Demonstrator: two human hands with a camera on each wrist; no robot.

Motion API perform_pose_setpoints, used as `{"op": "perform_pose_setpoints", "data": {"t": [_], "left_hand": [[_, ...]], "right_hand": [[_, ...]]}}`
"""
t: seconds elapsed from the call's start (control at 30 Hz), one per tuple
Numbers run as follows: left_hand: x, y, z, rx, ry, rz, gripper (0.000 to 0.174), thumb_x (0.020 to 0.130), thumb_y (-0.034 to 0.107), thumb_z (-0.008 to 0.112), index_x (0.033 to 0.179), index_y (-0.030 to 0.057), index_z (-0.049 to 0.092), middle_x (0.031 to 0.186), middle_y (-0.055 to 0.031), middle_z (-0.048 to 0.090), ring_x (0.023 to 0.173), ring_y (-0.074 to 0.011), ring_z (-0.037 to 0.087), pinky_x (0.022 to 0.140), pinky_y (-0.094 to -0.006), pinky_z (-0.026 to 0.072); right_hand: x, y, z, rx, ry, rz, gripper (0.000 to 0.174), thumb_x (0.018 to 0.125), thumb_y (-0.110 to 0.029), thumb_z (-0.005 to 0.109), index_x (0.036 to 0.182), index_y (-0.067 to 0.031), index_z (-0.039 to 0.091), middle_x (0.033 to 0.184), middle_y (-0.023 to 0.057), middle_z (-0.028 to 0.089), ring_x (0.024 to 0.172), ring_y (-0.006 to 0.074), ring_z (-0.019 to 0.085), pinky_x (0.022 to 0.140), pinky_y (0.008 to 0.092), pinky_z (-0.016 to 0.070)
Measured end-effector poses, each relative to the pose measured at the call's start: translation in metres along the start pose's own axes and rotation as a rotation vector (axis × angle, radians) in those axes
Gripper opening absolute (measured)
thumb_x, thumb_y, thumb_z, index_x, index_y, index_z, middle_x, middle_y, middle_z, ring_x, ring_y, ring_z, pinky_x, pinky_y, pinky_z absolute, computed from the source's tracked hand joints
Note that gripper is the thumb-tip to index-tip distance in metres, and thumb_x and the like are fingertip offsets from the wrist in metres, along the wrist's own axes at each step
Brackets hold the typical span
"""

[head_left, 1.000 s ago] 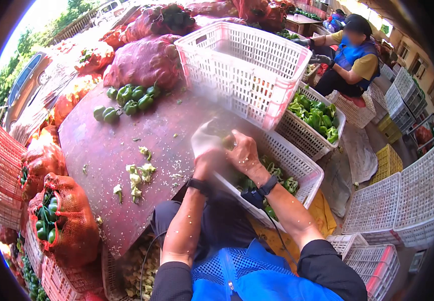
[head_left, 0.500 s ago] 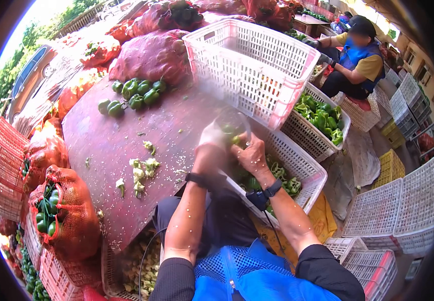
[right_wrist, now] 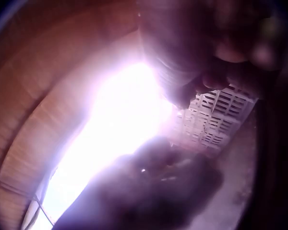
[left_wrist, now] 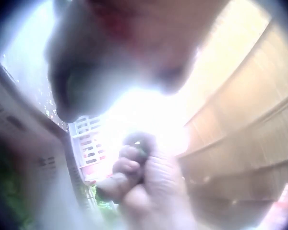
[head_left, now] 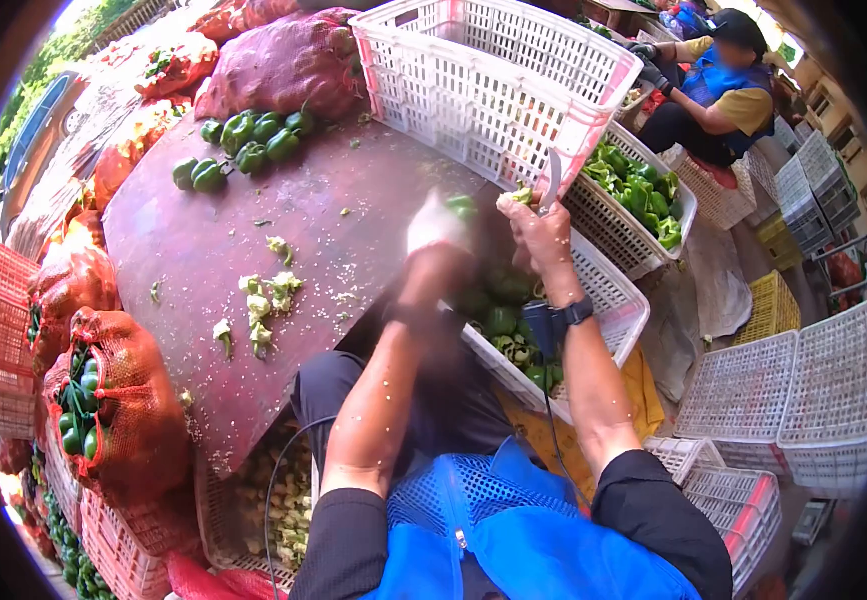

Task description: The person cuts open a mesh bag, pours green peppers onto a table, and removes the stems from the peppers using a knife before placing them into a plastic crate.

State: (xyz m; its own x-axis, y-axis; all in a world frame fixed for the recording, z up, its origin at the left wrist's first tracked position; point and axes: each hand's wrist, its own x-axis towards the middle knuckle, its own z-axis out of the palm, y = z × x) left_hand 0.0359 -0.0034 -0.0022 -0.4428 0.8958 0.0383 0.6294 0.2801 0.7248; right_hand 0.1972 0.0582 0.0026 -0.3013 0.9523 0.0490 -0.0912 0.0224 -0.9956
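My left hand (head_left: 438,228), in a pale glove and blurred, holds a green bell pepper (head_left: 461,208) over the table's right edge. My right hand (head_left: 543,238), bare and a little further right, grips a small curved knife (head_left: 553,178) with its blade pointing up. A pale pepper core (head_left: 516,198) is pinched at its thumb side. Below both hands stands a white crate (head_left: 625,318) with green peppers (head_left: 501,322) inside. In the left wrist view the right hand (left_wrist: 151,184) shows with curled fingers, while the left hand (left_wrist: 105,62) is a blur above it.
On the reddish table (head_left: 193,330) lie several cut cores (head_left: 263,295) and a group of green peppers (head_left: 253,138). A large white crate (head_left: 493,95) stands beyond my hands, a pepper-filled crate (head_left: 688,215) to its right. Another person (head_left: 718,95) sits at the back right. Mesh sacks (head_left: 128,410) line the left.
My hands were together at the pepper and are now apart. The right hand has moved right and up with the knife and a core; the left keeps the pepper.
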Motion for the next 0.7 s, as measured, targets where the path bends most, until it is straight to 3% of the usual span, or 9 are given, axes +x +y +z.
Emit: {"op": "perform_pose_setpoints", "data": {"t": [0.1, 0.13, 0.23, 0.27, 0.37, 0.4, 0.43, 0.63, 0.7], "left_hand": [[0.011, -0.003, -0.013, 0.282, -0.104, 0.236, 0.044, 0.095, 0.041, 0.059, 0.114, 0.0023, 0.067, 0.109, -0.0148, 0.072, 0.102, -0.0243, 0.070, 0.085, -0.0351, 0.0549], [-0.016, 0.052, -0.066, 0.175, -0.238, 0.103, 0.048, 0.082, 0.040, 0.074, 0.114, 0.0041, 0.070, 0.113, -0.0173, 0.071, 0.107, -0.0258, 0.069, 0.089, -0.0356, 0.0560], [-0.002, 0.008, -0.052, 0.185, -0.291, 0.255, 0.042, 0.077, 0.030, 0.078, 0.111, 0.0063, 0.073, 0.112, -0.0165, 0.072, 0.108, -0.0266, 0.068, 0.092, -0.0362, 0.0552], [-0.002, 0.012, -0.056, 0.369, -0.279, 0.132, 0.039, 0.077, 0.026, 0.078, 0.111, 0.0079, 0.075, 0.113, -0.0160, 0.072, 0.107, -0.0280, 0.069, 0.092, -0.0366, 0.0544], [0.002, -0.029, -0.054, -0.065, -0.192, -0.163, 0.037, 0.077, 0.025, 0.078, 0.111, 0.0089, 0.075, 0.113, -0.0152, 0.072, 0.108, -0.0287, 0.068, 0.092, -0.0363, 0.0544], [-0.013, -0.016, -0.074, -0.057, -0.144, -0.243, 0.027, 0.092, 0.020, 0.065, 0.115, 0.0063, 0.070, 0.105, -0.0157, 0.073, 0.091, -0.0311, 0.072, 0.080, -0.0388, 0.0566], [-0.019, -0.023, -0.088, -0.048, -0.115, -0.282, 0.027, 0.092, 0.020, 0.065, 0.115, 0.0063, 0.070, 0.105, -0.0157, 0.073, 0.091, -0.0311, 0.072, 0.080, -0.0388, 0.0566], [-0.045, -0.068, -0.139, 0.702, -0.295, 0.218, 0.025, 0.094, 0.031, 0.060, 0.107, 0.0168, 0.076, 0.105, -0.0089, 0.074, 0.101, -0.0279, 0.069, 0.087, -0.0389, 0.0547], [-0.052, -0.085, -0.156, 0.846, -0.299, 0.093, 0.023, 0.089, 0.031, 0.064, 0.097, 0.0140, 0.078, 0.101, -0.0066, 0.075, 0.101, -0.0260, 0.069, 0.096, -0.0374, 0.0507]], "right_hand": [[-0.019, -0.027, -0.007, 0.204, -0.202, 0.087, 0.013, 0.085, -0.009, 0.077, 0.095, -0.0064, 0.069, 0.069, -0.0055, 0.059, 0.054, 0.0007, 0.047, 0.046, 0.0165, 0.0337], [-0.020, -0.026, -0.007, 0.202, -0.242, 0.101, 0.015, 0.084, -0.006, 0.078, 0.095, -0.0063, 0.069, 0.079, -0.0027, 0.064, 0.057, 0.0000, 0.049, 0.046, 0.0170, 0.0348], [-0.025, -0.024, 0.018, -0.058, -0.318, 0.017, 0.017, 0.084, -0.006, 0.078, 0.099, -0.0057, 0.070, 0.087, -0.0006, 0.068, 0.066, 0.0004, 0.054, 0.053, 0.0166, 0.0406], [-0.021, -0.015, 0.027, -0.160, -0.367, -0.068, 0.021, 0.083, -0.002, 0.077, 0.104, -0.0037, 0.071, 0.096, 0.0014, 0.070, 0.081, 0.0050, 0.061, 0.071, 0.0210, 0.0503], [-0.022, -0.007, 0.061, -0.182, -0.448, -0.301, 0.018, 0.082, -0.001, 0.076, 0.100, -0.0022, 0.073, 0.095, 0.0017, 0.072, 0.088, 0.0091, 0.064, 0.078, 0.0266, 0.0524], [-0.024, -0.009, 0.071, -0.123, -0.506, -0.259, 0.020, 0.081, 0.000, 0.076, 0.101, -0.0015, 0.073, 0.098, 0.0027, 0.071, 0.090, 0.0101, 0.063, 0.080, 0.0269, 0.0517], [-0.021, -0.001, 0.080, -0.133, -0.573, -0.338, 0.024, 0.080, 0.002, 0.075, 0.103, -0.0011, 0.073, 0.100, 0.0038, 0.070, 0.092, 0.0109, 0.062, 0.083, 0.0274, 0.0514], [-0.037, -0.009, 0.138, -0.181, -0.791, -0.191, 0.026, 0.083, -0.005, 0.079, 0.108, -0.0009, 0.074, 0.096, 0.0022, 0.071, 0.088, 0.0088, 0.062, 0.081, 0.0274, 0.0525], [-0.039, -0.013, 0.147, -0.178, -0.797, -0.105, 0.025, 0.085, -0.006, 0.078, 0.109, -0.0018, 0.074, 0.089, -0.0017, 0.067, 0.080, 0.0051, 0.058, 0.071, 0.0229, 0.0481]]}}
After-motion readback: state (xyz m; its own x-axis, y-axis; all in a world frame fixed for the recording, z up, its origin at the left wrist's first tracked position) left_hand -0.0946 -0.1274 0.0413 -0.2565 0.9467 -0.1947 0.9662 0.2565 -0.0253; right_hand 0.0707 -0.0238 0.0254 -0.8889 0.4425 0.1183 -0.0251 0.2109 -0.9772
